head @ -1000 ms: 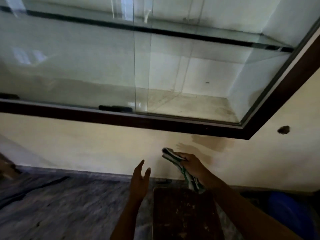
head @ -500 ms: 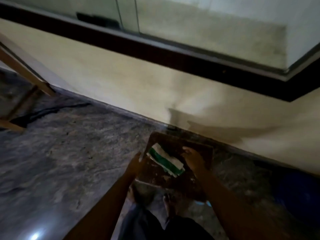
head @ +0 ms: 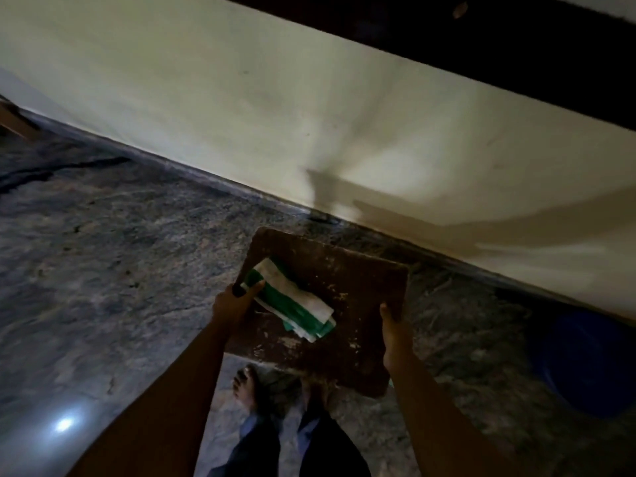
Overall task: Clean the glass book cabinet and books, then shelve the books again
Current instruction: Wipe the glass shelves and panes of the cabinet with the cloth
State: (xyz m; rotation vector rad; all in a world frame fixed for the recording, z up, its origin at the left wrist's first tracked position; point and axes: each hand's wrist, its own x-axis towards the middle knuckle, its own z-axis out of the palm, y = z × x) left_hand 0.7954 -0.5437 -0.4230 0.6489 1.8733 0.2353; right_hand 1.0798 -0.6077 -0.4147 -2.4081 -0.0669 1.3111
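Note:
A worn brown wooden stool [head: 344, 287] stands on the floor close to the wall, below me. A folded green and white cloth [head: 296, 301] lies on its top. My left hand [head: 234, 302] grips the stool's left edge, the thumb lying over the end of the cloth. My right hand [head: 394, 330] grips the stool's right edge. Only the dark lower frame of the glass cabinet [head: 499, 39] shows along the top. No books are in view.
A cream wall [head: 275, 108] runs diagonally above the grey stone floor [head: 103, 253]. A blue tub [head: 585, 363] sits at the right by the wall. A wooden leg [head: 13, 120] shows at the far left. My bare feet [head: 246, 383] stand just behind the stool.
My view has dropped from the cabinet to the floor. The cloth left my right hand and now lies on the stool. Both hands have taken hold of the stool's sides.

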